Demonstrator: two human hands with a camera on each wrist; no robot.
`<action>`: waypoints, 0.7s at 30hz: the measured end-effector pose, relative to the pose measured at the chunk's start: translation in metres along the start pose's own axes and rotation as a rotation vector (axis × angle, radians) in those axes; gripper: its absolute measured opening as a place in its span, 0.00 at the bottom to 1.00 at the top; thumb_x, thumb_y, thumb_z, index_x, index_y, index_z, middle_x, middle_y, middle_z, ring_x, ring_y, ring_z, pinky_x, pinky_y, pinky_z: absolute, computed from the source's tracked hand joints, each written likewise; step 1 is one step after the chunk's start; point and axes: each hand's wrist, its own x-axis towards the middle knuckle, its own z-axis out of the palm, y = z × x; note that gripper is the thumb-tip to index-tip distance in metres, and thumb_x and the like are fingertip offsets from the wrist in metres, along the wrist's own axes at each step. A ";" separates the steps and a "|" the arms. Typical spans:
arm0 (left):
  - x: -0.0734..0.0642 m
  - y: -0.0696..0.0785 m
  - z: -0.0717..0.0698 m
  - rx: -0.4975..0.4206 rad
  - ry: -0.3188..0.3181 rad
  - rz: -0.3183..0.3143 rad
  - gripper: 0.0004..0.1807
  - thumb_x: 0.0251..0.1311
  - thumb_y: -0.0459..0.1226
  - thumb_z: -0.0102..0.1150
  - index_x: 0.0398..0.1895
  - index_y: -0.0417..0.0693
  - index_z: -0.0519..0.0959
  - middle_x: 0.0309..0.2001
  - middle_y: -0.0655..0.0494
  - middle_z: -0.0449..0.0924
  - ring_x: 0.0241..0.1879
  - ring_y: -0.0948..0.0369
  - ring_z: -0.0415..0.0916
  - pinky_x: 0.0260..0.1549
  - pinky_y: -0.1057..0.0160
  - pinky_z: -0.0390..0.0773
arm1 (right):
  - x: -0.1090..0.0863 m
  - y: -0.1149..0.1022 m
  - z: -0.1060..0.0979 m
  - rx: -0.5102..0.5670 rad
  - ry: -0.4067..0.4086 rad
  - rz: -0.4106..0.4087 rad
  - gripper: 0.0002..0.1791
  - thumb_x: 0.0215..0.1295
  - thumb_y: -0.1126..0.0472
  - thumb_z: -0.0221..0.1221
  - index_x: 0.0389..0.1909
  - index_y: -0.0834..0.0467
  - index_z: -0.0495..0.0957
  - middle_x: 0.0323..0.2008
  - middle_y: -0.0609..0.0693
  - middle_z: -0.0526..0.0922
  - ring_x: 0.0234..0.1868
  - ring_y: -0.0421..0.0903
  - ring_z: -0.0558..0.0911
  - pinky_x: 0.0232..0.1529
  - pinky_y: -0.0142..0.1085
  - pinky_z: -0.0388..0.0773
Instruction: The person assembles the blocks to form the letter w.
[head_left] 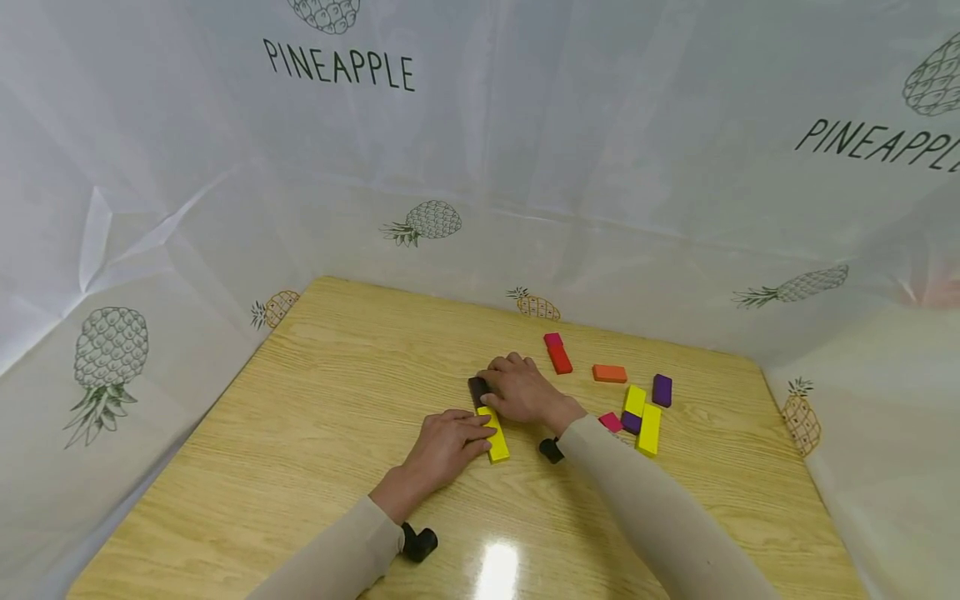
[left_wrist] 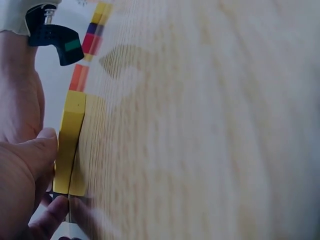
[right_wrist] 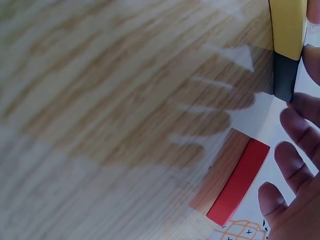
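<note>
My left hand (head_left: 444,450) holds a long yellow block (head_left: 498,447) on the wooden table, its fingers reaching across the block and its thumb lower along it. In the left wrist view that yellow block (left_wrist: 70,142) stands beside the thumb. A black block (head_left: 477,388) lies in line with the yellow one at its far end. My right hand (head_left: 525,392) holds the black block with thumb and index finger, its other fingers bent beyond. The right wrist view shows the black block (right_wrist: 285,77) meeting the yellow block's end (right_wrist: 289,30), with a fingertip at its corner.
Right of the hands lie a red block (head_left: 559,359) touching a pink one (head_left: 552,340), an orange block (head_left: 609,373) and a purple block (head_left: 662,390). Yellow blocks (head_left: 648,430), another purple one and a pink one (head_left: 611,422) sit nearer the right forearm. Pineapple-print sheeting (head_left: 480,167) surrounds the table.
</note>
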 end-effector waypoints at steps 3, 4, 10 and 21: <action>0.000 0.001 0.001 -0.006 -0.001 0.009 0.18 0.77 0.49 0.58 0.63 0.62 0.86 0.68 0.65 0.81 0.70 0.54 0.74 0.62 0.40 0.71 | -0.002 0.001 0.001 0.004 0.011 0.002 0.28 0.80 0.43 0.55 0.73 0.51 0.76 0.66 0.51 0.78 0.62 0.53 0.74 0.66 0.57 0.70; 0.000 0.001 0.001 -0.010 -0.002 0.011 0.18 0.77 0.49 0.58 0.63 0.62 0.86 0.68 0.64 0.81 0.71 0.54 0.74 0.62 0.40 0.71 | -0.004 0.001 0.001 0.009 0.015 0.001 0.28 0.80 0.43 0.55 0.73 0.51 0.76 0.66 0.51 0.78 0.62 0.54 0.74 0.66 0.57 0.70; 0.002 0.001 0.001 -0.068 0.007 0.017 0.19 0.75 0.47 0.61 0.65 0.58 0.85 0.71 0.57 0.78 0.70 0.51 0.74 0.66 0.38 0.71 | -0.010 0.003 0.003 0.012 0.050 0.005 0.27 0.83 0.46 0.52 0.75 0.54 0.74 0.67 0.54 0.77 0.63 0.55 0.74 0.67 0.57 0.69; 0.013 -0.011 -0.012 -0.113 -0.003 -0.025 0.25 0.69 0.51 0.68 0.68 0.58 0.83 0.76 0.51 0.72 0.69 0.44 0.70 0.65 0.36 0.70 | -0.024 0.010 0.000 0.027 0.106 0.082 0.29 0.82 0.44 0.53 0.73 0.56 0.74 0.67 0.56 0.76 0.66 0.56 0.73 0.68 0.55 0.69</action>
